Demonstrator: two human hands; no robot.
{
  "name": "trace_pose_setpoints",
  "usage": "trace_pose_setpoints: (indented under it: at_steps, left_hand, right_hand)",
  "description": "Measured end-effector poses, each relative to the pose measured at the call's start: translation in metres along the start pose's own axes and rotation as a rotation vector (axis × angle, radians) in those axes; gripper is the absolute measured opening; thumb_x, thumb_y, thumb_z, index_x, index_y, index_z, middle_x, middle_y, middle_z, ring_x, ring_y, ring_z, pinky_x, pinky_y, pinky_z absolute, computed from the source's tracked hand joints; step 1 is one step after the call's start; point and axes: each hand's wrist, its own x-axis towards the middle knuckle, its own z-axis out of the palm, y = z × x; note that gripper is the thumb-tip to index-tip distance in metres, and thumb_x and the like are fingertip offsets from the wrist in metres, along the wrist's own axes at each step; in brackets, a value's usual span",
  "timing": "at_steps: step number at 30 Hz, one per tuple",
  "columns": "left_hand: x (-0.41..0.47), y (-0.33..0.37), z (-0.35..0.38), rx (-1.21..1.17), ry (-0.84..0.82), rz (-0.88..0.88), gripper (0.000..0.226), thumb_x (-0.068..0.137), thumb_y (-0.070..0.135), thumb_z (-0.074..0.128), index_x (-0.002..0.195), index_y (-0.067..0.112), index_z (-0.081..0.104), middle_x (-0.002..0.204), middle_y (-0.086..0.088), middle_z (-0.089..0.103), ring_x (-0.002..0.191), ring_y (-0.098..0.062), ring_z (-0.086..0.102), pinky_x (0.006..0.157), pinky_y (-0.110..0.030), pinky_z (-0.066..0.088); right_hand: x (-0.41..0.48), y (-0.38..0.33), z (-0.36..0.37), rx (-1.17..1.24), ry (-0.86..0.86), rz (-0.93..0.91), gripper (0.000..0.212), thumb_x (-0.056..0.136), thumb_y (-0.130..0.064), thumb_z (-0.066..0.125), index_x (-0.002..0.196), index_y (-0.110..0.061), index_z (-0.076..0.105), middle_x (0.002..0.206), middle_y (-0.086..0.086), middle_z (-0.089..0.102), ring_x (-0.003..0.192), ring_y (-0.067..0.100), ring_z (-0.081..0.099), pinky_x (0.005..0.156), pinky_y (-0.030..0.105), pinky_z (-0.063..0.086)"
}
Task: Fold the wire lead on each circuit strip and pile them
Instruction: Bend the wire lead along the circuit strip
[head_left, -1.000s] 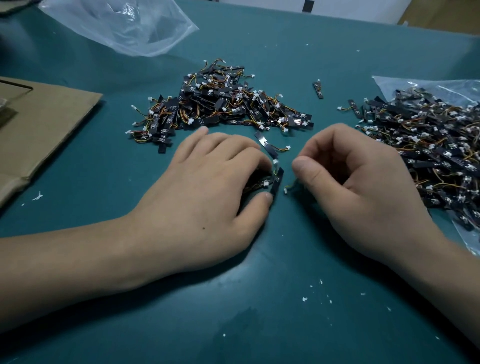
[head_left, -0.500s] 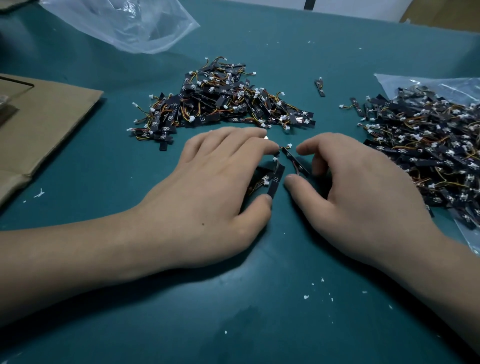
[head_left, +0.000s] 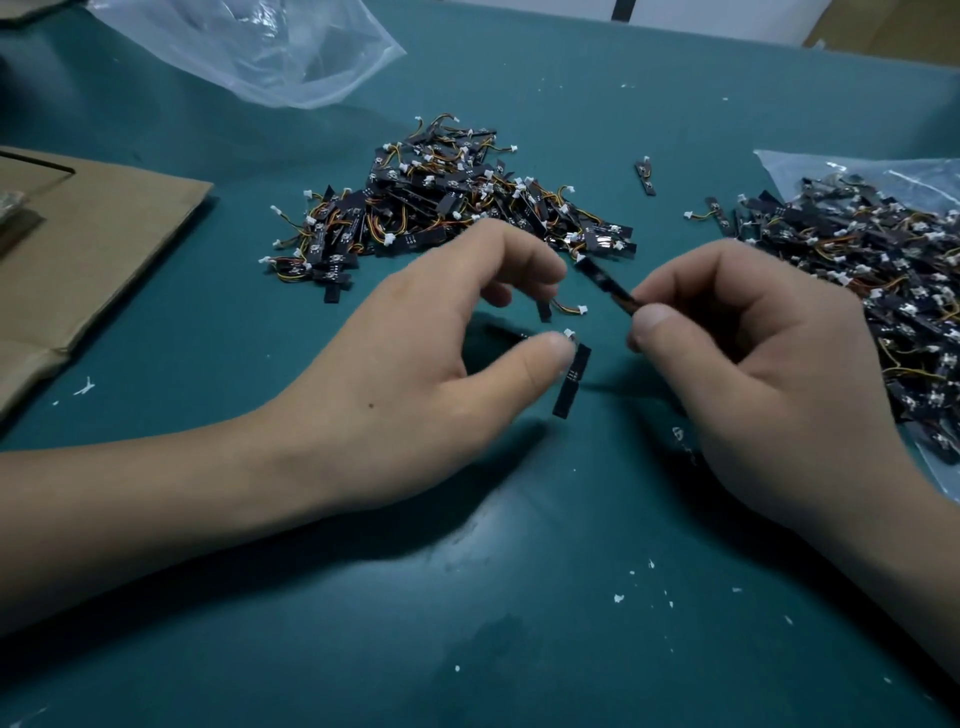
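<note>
Pinching one strip (head_left: 605, 280) between thumb and forefinger, the right hand (head_left: 769, 374) holds it above the counter (head_left: 519, 597). The left hand (head_left: 415, 374) curls its fingers (head_left: 522, 257), thumb touching a second strip (head_left: 571, 382); whether it grips, I cannot tell. Seemingly the centre pile (head_left: 452, 208) is done; the right heap (head_left: 883, 270) remains.

The counter (head_left: 156, 649) is teal with white flecks. Circuit strips (head_left: 452, 208) are black, their leads orange and yellow with white plugs. The cardboard (head_left: 104, 244) is brown.
</note>
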Motion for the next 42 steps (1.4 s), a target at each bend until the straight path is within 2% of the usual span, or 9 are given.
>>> trace_pose_setpoints:
  at_steps: [3,6,10,19,23,26,32,37,42]
  left_hand:
    - [0.006,0.013,-0.008,0.031,-0.063,0.023,0.019,0.096,0.05,0.059,0.103,0.036,0.069,0.096,0.02,0.071,0.097,-0.008,0.068,0.087,-0.026,0.046]
    - [0.006,0.024,-0.012,0.042,-0.082,-0.021,0.021,0.096,0.044,0.06,0.088,0.031,0.075,0.085,0.016,0.073,0.089,-0.007,0.069,0.095,-0.047,0.046]
    - [0.005,0.031,-0.013,-0.048,-0.114,-0.063,0.029,0.095,0.038,0.057,0.078,0.023,0.076,0.071,0.003,0.066,0.075,-0.014,0.063,0.083,-0.041,0.04]
    - [0.007,0.032,-0.01,-0.044,-0.181,-0.146,0.028,0.089,0.041,0.056,0.077,0.028,0.077,0.064,-0.002,0.068,0.068,-0.02,0.065,0.088,-0.04,0.039]
    - [0.008,0.028,-0.012,-0.076,-0.095,-0.113,0.029,0.093,0.035,0.056,0.073,0.025,0.073,0.062,-0.01,0.061,0.062,-0.026,0.056,0.067,-0.032,0.04]
    - [0.008,0.027,-0.014,-0.095,-0.036,-0.079,0.027,0.096,0.027,0.057,0.077,0.025,0.076,0.064,-0.009,0.061,0.063,-0.023,0.055,0.06,-0.029,0.043]
    - [0.007,0.028,-0.016,-0.125,-0.051,-0.043,0.025,0.097,0.024,0.057,0.086,0.026,0.08,0.065,-0.003,0.063,0.066,-0.018,0.057,0.061,-0.018,0.042]
    - [0.007,0.028,-0.015,-0.117,-0.101,-0.058,0.026,0.095,0.028,0.058,0.08,0.027,0.079,0.065,-0.008,0.064,0.065,-0.026,0.059,0.067,-0.034,0.045]
    - [0.006,0.029,-0.012,-0.084,-0.217,-0.119,0.026,0.091,0.042,0.053,0.084,0.032,0.077,0.065,-0.006,0.066,0.072,-0.025,0.064,0.092,-0.039,0.034]
  right_hand:
    - [-0.003,-0.004,0.002,-0.086,-0.084,-0.177,0.004,0.092,-0.018,0.067,0.091,-0.021,0.069,0.074,-0.014,0.061,0.064,0.015,0.056,0.062,0.021,0.043]
    - [-0.002,-0.002,0.002,-0.092,-0.134,-0.247,0.007,0.09,-0.015,0.068,0.097,-0.019,0.069,0.081,-0.018,0.061,0.066,0.016,0.057,0.063,0.024,0.044]
    - [-0.004,0.001,0.002,0.086,-0.073,-0.155,0.041,0.091,-0.016,0.07,0.126,-0.027,0.053,0.082,-0.007,0.065,0.057,0.023,0.055,0.054,0.029,0.044]
    - [-0.005,-0.005,0.004,-0.04,-0.037,-0.341,0.022,0.093,-0.014,0.071,0.107,-0.025,0.059,0.089,-0.015,0.066,0.067,0.01,0.061,0.066,0.013,0.044]
    - [-0.004,-0.007,0.006,-0.076,-0.095,-0.4,0.011,0.091,-0.009,0.074,0.097,-0.016,0.068,0.093,-0.019,0.064,0.076,0.001,0.06,0.072,0.005,0.042]
    - [-0.003,-0.006,0.006,-0.061,-0.121,-0.298,0.021,0.089,-0.015,0.076,0.097,-0.024,0.059,0.089,-0.017,0.065,0.07,0.005,0.063,0.062,0.017,0.047]
    - [-0.002,-0.006,0.004,-0.036,-0.101,-0.157,0.023,0.096,-0.038,0.065,0.079,-0.023,0.062,0.068,-0.003,0.064,0.06,0.015,0.058,0.057,0.034,0.044]
    - [0.004,-0.001,0.004,-0.026,-0.146,-0.045,0.039,0.105,-0.035,0.046,0.079,-0.012,0.064,0.068,0.003,0.057,0.065,0.016,0.054,0.063,0.034,0.042]
    - [0.001,-0.005,0.003,-0.015,-0.133,-0.179,0.026,0.103,-0.025,0.051,0.078,-0.022,0.058,0.063,-0.011,0.05,0.059,0.004,0.046,0.058,0.014,0.034]
